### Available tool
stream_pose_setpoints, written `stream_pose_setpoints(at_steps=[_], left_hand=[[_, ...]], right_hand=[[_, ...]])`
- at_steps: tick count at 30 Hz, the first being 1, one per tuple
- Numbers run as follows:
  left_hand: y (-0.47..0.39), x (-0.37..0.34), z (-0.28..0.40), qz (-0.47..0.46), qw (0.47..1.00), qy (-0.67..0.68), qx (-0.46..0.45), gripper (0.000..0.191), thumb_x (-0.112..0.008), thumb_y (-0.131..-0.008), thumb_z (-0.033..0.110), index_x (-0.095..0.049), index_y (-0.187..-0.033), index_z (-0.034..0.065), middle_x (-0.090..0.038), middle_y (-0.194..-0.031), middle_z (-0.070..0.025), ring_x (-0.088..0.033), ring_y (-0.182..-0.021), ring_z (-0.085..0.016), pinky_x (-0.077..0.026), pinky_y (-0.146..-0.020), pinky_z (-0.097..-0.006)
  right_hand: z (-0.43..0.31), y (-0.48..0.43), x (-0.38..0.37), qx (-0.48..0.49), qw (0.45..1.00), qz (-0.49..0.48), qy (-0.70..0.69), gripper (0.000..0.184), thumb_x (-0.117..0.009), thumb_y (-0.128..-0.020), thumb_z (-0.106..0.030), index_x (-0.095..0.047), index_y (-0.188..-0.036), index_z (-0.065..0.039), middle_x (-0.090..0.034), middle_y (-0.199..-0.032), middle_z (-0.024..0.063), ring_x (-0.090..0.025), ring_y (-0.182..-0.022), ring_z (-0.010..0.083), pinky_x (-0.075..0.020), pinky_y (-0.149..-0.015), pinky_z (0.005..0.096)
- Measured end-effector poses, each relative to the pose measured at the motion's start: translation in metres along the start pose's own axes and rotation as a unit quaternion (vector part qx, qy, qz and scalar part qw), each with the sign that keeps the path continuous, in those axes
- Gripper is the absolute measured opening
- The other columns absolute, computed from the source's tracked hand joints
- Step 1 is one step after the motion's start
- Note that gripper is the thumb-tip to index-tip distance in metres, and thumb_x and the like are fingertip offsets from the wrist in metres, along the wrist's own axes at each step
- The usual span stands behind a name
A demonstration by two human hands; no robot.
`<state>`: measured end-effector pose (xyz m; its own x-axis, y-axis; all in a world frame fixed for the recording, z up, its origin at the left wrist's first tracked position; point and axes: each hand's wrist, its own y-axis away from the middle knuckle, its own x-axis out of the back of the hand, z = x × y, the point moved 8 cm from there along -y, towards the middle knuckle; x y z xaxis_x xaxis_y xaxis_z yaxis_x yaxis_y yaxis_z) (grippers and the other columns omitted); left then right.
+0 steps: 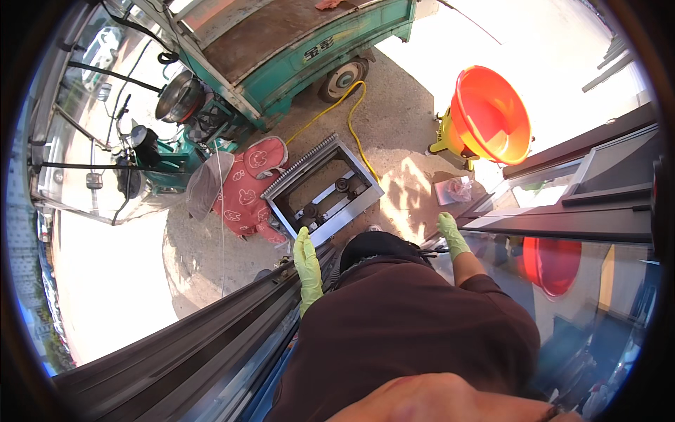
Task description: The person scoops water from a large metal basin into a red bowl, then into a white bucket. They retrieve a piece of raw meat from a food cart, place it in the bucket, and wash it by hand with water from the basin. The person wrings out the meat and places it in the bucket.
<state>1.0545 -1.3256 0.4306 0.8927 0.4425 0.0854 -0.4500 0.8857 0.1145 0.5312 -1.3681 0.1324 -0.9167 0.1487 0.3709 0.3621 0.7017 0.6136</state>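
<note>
On my left hand [307, 266] is a light green glove. Its fingers look extended and close together beside the lower left corner of a metal frame, perhaps a gas stove body [345, 220]; whether they touch it is unclear. Two dark round burner-like parts show inside the frame, and a ribbed strip runs along its far edge. My right hand [449, 229], gloved alike, is near the dark door frame [548, 220], with its fingers partly curled; I cannot tell if it grips anything. A pink patterned cloth cover [243, 192] lies left of the metal frame.
A green cargo tricycle [295, 71] stands ahead, with a yellow hose [352, 118] on the ground by its wheel. An orange basin [493, 113] rests on a yellow stand [448, 140] at the right. A small box with a plastic bag [459, 190] lies near the doorway.
</note>
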Motion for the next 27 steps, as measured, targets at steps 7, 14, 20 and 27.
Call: stream_pose_setpoints(at_steps=[7,14,20,27], left_hand=[[-0.034,-0.07,-0.008,-0.026,0.993,0.034,0.108,0.038,-0.043,-0.098,0.021,-0.048,-0.129,-0.0013,-0.053,-0.128,-0.0108,-0.05,-0.116,-0.02,-0.037,-0.102,-0.0313],[-0.135,-0.18,0.012,-0.086,0.994,-0.074,-0.001,0.039,-0.048,-0.096,0.017,-0.048,-0.128,-0.0041,-0.05,-0.132,-0.0155,-0.048,-0.12,-0.024,-0.037,-0.102,-0.032],[-0.215,-0.314,0.047,-0.048,0.99,-0.127,-0.043,0.039,-0.049,-0.094,0.01,-0.045,-0.13,-0.004,-0.048,-0.132,-0.016,-0.048,-0.119,-0.025,-0.038,-0.102,-0.0328],[-0.275,-0.445,0.127,-0.1,0.901,-0.298,-0.3,0.053,-0.061,-0.084,0.009,-0.043,-0.133,0.0013,-0.047,-0.135,-0.0145,-0.042,-0.126,-0.031,-0.032,-0.107,-0.0396]], right_hand=[[-0.04,0.03,0.052,0.101,0.963,0.194,0.16,0.038,-0.059,-0.08,-0.02,-0.059,-0.112,0.001,-0.063,-0.105,0.0215,-0.061,-0.1,0.0337,-0.0473,-0.087,0.0391],[0.157,-0.001,0.12,-0.336,0.935,0.072,-0.088,0.041,-0.048,-0.085,-0.027,-0.056,-0.116,-0.001,-0.064,-0.1,0.0187,-0.063,-0.092,0.034,-0.0495,-0.076,0.0455],[0.108,-0.141,0.17,-0.27,0.953,-0.071,-0.118,0.032,-0.047,-0.088,-0.027,-0.057,-0.112,-0.008,-0.065,-0.089,0.0104,-0.061,-0.067,0.0246,-0.0478,-0.056,0.0401],[-0.138,-0.304,0.229,-0.097,0.971,0.105,-0.191,0.023,-0.053,-0.09,-0.023,-0.056,-0.105,-0.006,-0.055,-0.07,0.0045,-0.051,-0.05,0.0141,-0.0411,-0.043,0.0278]])
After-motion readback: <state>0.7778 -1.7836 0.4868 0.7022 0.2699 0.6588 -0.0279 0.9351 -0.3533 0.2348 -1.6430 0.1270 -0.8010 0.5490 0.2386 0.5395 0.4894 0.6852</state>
